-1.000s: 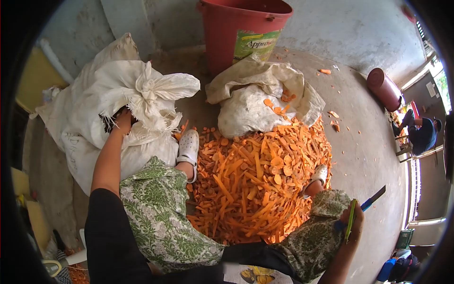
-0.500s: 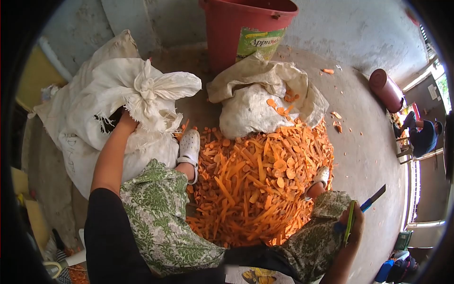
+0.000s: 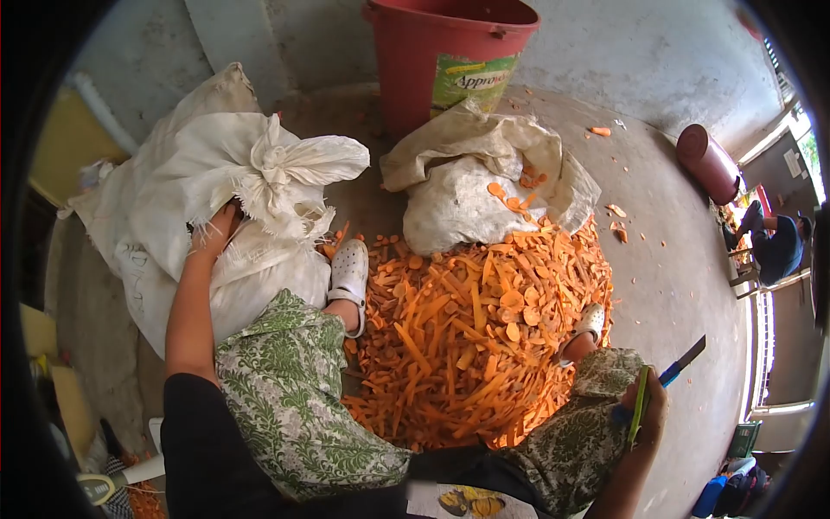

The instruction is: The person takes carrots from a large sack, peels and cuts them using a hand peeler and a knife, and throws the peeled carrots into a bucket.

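Note:
My left hand (image 3: 218, 232) is at the torn opening of a stuffed white woven sack (image 3: 164, 195), knotted at the top. Its fingers are partly hidden by the frayed cloth, so I cannot see what they hold. On the right, by my knee, my right hand (image 3: 655, 412) is closed around a knife (image 3: 689, 354) with a blue handle, its dark blade pointing outward. In the same fist is a slim green tool (image 3: 640, 405) that looks like a peeler. Between my legs lies a big heap of carrot peels and cut ends (image 3: 467, 337).
A crumpled woven sack (image 3: 467, 203) lies at the heap's far side, with carrot slices on it. Behind stands a red bin (image 3: 406, 69). Another dark red bin (image 3: 707, 164) is tipped over at the right. Farther off sits a person (image 3: 778, 251). Carrot scraps dot the floor.
My left hand has drawn back from deep in the sack, and more of it now shows at the opening. The right hand has kept its place and its tools.

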### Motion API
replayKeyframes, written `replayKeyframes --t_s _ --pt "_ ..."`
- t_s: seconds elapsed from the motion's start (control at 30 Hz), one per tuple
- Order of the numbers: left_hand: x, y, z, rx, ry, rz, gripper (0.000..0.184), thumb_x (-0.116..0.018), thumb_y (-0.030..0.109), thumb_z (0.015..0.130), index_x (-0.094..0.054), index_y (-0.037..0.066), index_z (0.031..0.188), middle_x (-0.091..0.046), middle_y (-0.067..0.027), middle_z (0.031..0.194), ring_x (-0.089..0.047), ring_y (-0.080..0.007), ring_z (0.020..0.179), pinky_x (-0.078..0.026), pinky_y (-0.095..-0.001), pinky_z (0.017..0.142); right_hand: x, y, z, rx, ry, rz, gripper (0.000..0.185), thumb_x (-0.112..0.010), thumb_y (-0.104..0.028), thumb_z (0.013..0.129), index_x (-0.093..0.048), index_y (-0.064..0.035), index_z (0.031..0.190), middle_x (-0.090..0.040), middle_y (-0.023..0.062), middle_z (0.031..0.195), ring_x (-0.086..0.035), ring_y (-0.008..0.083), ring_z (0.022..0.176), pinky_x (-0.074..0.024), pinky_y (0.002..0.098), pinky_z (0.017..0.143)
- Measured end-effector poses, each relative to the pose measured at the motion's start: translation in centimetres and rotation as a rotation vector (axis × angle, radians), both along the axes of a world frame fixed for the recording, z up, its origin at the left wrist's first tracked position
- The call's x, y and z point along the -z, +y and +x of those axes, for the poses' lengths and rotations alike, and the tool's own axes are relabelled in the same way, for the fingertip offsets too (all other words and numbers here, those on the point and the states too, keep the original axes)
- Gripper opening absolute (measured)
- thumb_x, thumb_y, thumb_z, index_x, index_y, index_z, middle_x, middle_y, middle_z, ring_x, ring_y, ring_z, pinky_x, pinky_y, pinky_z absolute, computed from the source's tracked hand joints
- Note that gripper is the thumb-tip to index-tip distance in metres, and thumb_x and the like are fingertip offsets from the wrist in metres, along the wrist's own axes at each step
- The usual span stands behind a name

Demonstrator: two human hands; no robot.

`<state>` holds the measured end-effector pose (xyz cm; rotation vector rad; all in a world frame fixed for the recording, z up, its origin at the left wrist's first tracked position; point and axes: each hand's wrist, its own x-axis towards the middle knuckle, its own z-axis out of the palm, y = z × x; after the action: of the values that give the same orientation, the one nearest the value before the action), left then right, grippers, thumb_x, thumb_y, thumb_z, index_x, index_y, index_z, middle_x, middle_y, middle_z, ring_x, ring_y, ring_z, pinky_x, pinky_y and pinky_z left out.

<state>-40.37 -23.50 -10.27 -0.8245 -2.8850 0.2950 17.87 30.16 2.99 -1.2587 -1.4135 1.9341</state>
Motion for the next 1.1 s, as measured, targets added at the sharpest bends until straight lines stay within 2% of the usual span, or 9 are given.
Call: replayKeyframes --t_s 0.23,0.37,0.5,0.57,0.63,0.83,0.9,1.0,1.1 --pt "-7.9 -2.1 3.0 -0.355 0.015 -0.056 0.042 -0.058 0.032 0.075 -0.053 0.003 0.105 -0.058 -0.0199 0.097 -0.055 -0.0348 0.092 -0.044 -0.0394 0.081 -1.0 -1.1 0.0 0.023 -0.002 0.036 0.016 -0.046 -0.022 0.086 -0.048 -0.0073 0.078 -0.045 0.0025 0.056 -0.043 0.0122 0.044 -0.0346 0.0250 0.040" --pt "-13.0 -0.5 6.4 -0.277 0.204 0.280 0.052 -0.069 0.046 0.061 -0.060 -0.001 0.081 -0.060 -0.0200 0.085 -0.059 -0.0339 0.078 -0.047 -0.0376 0.072 -1.3 -1.4 0.2 0.003 0.027 0.036 0.016 -0.046 -0.021 0.086 -0.047 -0.0069 0.078 -0.045 0.0024 0.055 -0.042 0.0122 0.043 -0.0344 0.0249 0.040" --pt "-17.7 3.0 10.5 -0.623 -0.459 0.559 0.060 -0.064 0.050 0.067 -0.052 0.000 0.098 -0.060 -0.0127 0.082 -0.060 -0.0233 0.064 -0.049 -0.0338 0.049 -1.9 -1.9 0.6 -0.033 0.028 0.059 0.017 -0.047 -0.022 0.086 -0.048 -0.0067 0.078 -0.046 0.0024 0.056 -0.043 0.0120 0.043 -0.0350 0.0242 0.041" --pt "-18.4 3.7 13.5 -0.485 -1.193 1.356 0.057 -0.056 0.051 0.075 -0.048 0.003 0.105 -0.058 -0.0082 0.081 -0.058 -0.0216 0.059 -0.047 -0.0322 0.041 -2.5 -2.6 0.1 -0.041 0.015 0.084 0.017 -0.047 -0.022 0.085 -0.048 -0.0069 0.077 -0.046 0.0023 0.056 -0.043 0.0116 0.043 -0.0354 0.0242 0.041" --pt "-19.8 6.9 17.7 -0.301 -1.544 1.655 0.054 -0.048 0.051 0.080 -0.048 0.004 0.106 -0.057 -0.0083 0.080 -0.058 -0.0220 0.061 -0.050 -0.0366 0.046 -3.3 -3.8 -0.7 -0.040 -0.002 0.139 0.021 -0.050 -0.029 0.085 -0.050 -0.0098 0.076 -0.043 -0.0008 0.054 -0.041 0.0101 0.043 -0.0332 0.0233 0.040" --pt "-20.1 19.1 27.7 -0.284 -1.855 1.935 0.051 -0.042 0.042 0.083 -0.045 -0.005 0.103 -0.055 -0.0185 0.084 -0.058 -0.0262 0.074 -0.051 -0.0376 0.067 -6.9 -7.9 -7.4 -0.051 -0.021 0.194 0.026 -0.050 -0.035 0.085 -0.056 -0.0107 0.092 -0.047 -0.0021 0.063 -0.043 0.0082 0.050 -0.0351 0.0217 0.044" --pt "-16.7 21.8 29.0 -0.293 -2.121 1.845 0.056 -0.045 0.053 0.080 -0.048 0.000 0.098 -0.056 -0.0135 0.084 -0.058 -0.0245 0.073 -0.050 -0.0377 0.068 -8.2 -9.7 -9.8 -0.143 0.019 0.283 0.034 -0.051 -0.041 0.084 -0.055 -0.0088 0.093 -0.051 -0.0006 0.071 -0.043 0.0076 0.056 -0.0367 0.0232 0.049" --pt "-14.3 25.5 32.7 -0.652 -2.145 1.912 0.055 -0.044 0.054 0.081 -0.048 0.002 0.098 -0.056 -0.0128 0.085 -0.058 -0.0239 0.073 -0.049 -0.0378 0.065 -7.5 -12.0 -12.8 -0.253 0.109 0.262 0.028 -0.049 -0.038 0.087 -0.049 -0.0120 0.078 -0.044 -0.0025 0.061 -0.041 0.0080 0.049 -0.0344 0.0237 0.043" --pt "-11.0 26.5 35.7 -0.592 -2.320 1.914 0.055 -0.040 0.055 0.083 -0.049 0.005 0.102 -0.057 -0.0113 0.087 -0.058 -0.0237 0.074 -0.049 -0.0395 0.065 -2.9 -12.9 -14.8 -0.154 0.184 0.012 0.027 -0.049 -0.030 0.088 -0.047 -0.0086 0.072 -0.045 -0.0020 0.055 -0.041 0.0081 0.048 -0.0349 0.0238 0.044"
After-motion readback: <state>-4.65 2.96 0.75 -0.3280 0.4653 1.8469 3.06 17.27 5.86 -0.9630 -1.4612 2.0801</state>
